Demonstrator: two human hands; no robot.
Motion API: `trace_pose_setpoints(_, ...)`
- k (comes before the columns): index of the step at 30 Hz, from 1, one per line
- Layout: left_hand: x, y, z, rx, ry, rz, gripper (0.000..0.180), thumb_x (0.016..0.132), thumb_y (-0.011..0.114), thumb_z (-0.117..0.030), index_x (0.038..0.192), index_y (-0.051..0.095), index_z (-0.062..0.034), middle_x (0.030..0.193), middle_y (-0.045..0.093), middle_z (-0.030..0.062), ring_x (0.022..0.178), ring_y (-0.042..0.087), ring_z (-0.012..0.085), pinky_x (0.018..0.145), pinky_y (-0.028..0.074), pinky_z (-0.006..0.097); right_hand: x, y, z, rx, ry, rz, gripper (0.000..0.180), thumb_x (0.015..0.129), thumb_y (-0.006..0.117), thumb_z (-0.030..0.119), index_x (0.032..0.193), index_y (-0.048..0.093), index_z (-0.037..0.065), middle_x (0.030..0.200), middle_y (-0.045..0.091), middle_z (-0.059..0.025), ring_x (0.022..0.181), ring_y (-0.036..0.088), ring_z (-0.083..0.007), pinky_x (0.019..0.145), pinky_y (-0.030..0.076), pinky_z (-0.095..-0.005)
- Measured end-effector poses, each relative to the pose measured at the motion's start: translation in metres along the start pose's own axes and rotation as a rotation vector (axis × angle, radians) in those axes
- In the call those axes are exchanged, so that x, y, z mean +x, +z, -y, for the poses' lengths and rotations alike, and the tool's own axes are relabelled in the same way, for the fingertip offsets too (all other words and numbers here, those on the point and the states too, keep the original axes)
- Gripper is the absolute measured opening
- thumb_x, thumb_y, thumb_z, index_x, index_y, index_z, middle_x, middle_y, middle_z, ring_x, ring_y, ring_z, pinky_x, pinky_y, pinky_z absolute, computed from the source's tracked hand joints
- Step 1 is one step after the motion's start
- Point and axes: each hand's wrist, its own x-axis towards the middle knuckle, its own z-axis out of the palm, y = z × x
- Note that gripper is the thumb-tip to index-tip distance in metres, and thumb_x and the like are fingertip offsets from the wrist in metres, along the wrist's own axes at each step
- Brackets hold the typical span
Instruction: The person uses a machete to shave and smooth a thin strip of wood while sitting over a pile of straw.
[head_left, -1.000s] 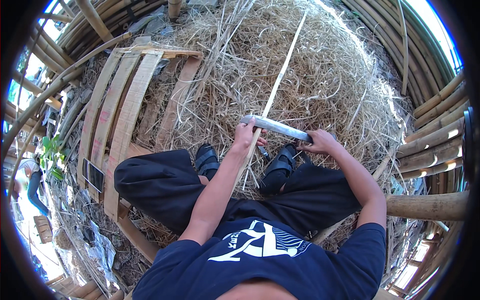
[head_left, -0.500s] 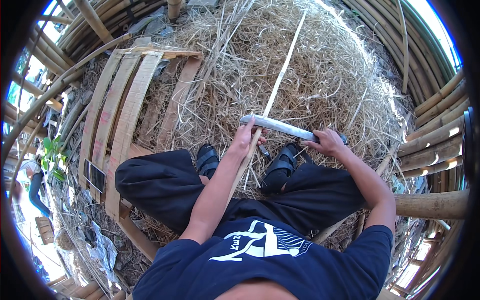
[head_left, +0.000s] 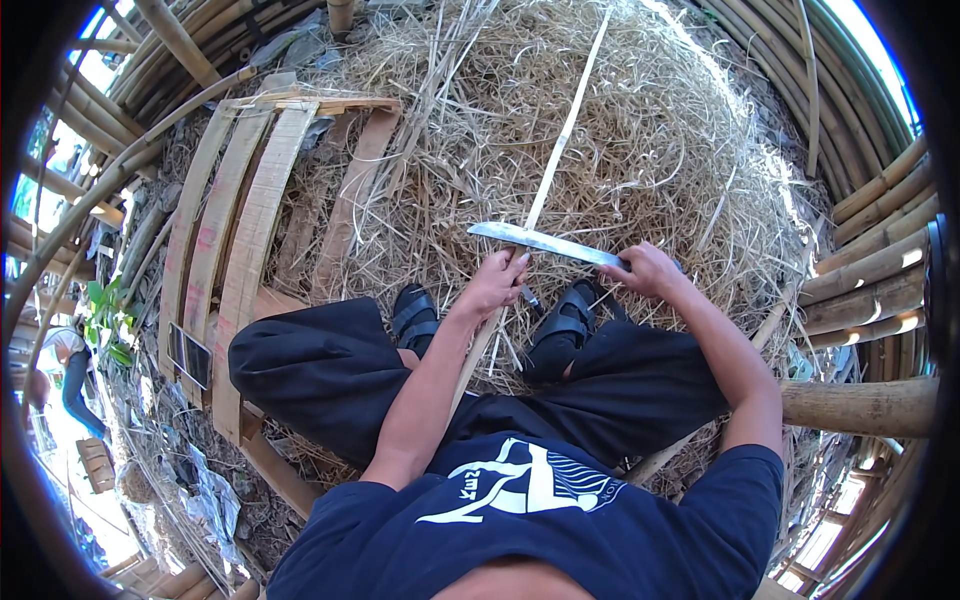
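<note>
A long, pale bamboo strip [head_left: 558, 150] runs from beside my lap out over the straw. My left hand [head_left: 494, 280] is closed around it, just on the near side of a machete. The broad metal blade of the machete [head_left: 540, 240] lies across the strip, its tip pointing left. My right hand [head_left: 648, 271] grips the machete at its handle end, which the fingers mostly cover. Beneath my hands, between my sandalled feet, a small dark object [head_left: 531, 297] lies in the shavings; its kind cannot be made out.
A wooden slatted pallet [head_left: 270, 170] stands at the left, with a dark phone-like slab [head_left: 189, 357] on it. Straw-like shavings [head_left: 640, 130] heap up ahead. Bamboo poles [head_left: 865, 290] wall the right side. Another person [head_left: 72, 375] is at the far left.
The machete has shifted slightly left and its blade has turned flatter across the strip. My left thumb has come off the blade. The strip's far end has swung a little left.
</note>
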Motion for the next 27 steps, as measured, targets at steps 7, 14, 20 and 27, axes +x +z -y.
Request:
trace_pose_setpoints(7,-0.020,0.004,-0.004,0.070,-0.042,-0.107,0.014,0.101,0.047,-0.021,0.104,0.049,-0.0075,0.064,0.042,-0.0048,0.041,0.033,0.0024,0.035,0.025,0.019,0.010,-0.016,-0.046,0.017,0.217,-0.115,0.068,0.084,0.053,0.065,0.068,0.068,0.000,0.065,0.064,-0.0195,0.062,0.063,-0.0347,0.062,0.050,-0.0454)
trace_pose_setpoints(14,-0.032,0.020,-0.022,0.130,-0.061,-0.156,0.020,0.102,0.044,-0.024,0.111,0.048,-0.0070,0.061,0.042,-0.0030,0.038,0.035,0.0046,0.034,0.029,0.021,-0.005,-0.021,-0.007,0.106,0.175,-0.023,0.071,0.087,0.050,0.066,0.085,0.072,-0.001,0.062,0.062,-0.0193,0.060,0.064,-0.0286,0.061,0.050,-0.0424)
trace_pose_setpoints(20,-0.049,0.012,-0.025,0.164,-0.096,-0.117,0.017,0.102,0.043,-0.021,0.113,0.046,-0.0082,0.061,0.040,-0.0024,0.035,0.033,0.0061,0.032,0.026,0.022,-0.018,0.001,0.040,0.128,0.020,0.092,0.065,0.087,0.050,0.061,0.084,0.072,0.000,0.067,0.062,-0.0244,0.069,0.064,-0.0391,0.073,0.052,-0.0454)
trace_pose_setpoints(27,-0.070,0.003,-0.050,0.272,-0.103,0.009,0.011,0.102,0.044,-0.018,0.104,0.042,-0.0074,0.072,0.049,0.0001,0.048,0.047,0.0068,0.042,0.041,0.022,-0.019,-0.014,0.050,0.145,0.016,0.030,0.067,0.085,0.053,0.063,0.078,0.070,-0.001,0.069,0.061,-0.0241,0.072,0.062,-0.0383,0.069,0.049,-0.0457)
